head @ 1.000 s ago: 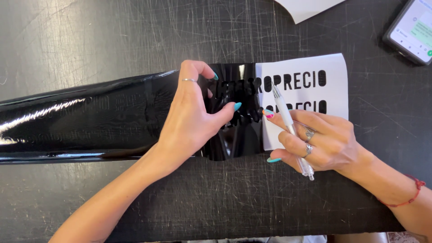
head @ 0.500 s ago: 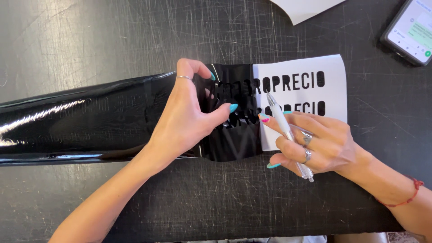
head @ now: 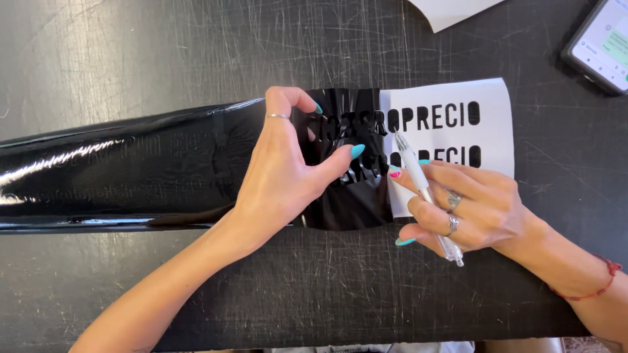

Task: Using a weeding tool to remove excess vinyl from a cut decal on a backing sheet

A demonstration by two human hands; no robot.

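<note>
- A long roll of glossy black film [head: 124, 170] lies across the scratched dark bench [head: 163, 52] from the left edge, its loose end reaching the middle where the work is.
- The left hand [head: 288, 176] is curled, thumb and fingers pinching the loose black film, lifting it off the backing so the cut letters stay behind (the film wrinkles there).
- The white backing sheet [head: 490, 176] with black block letters lies flat just to the right, partly under the film.
- The right hand [head: 464, 206] is closed around a white pen-shaped tool [head: 425, 193], tip at the peel line, fingers pressing the sheet down.
- A phone [head: 598, 42] sits apart, top right.
</note>
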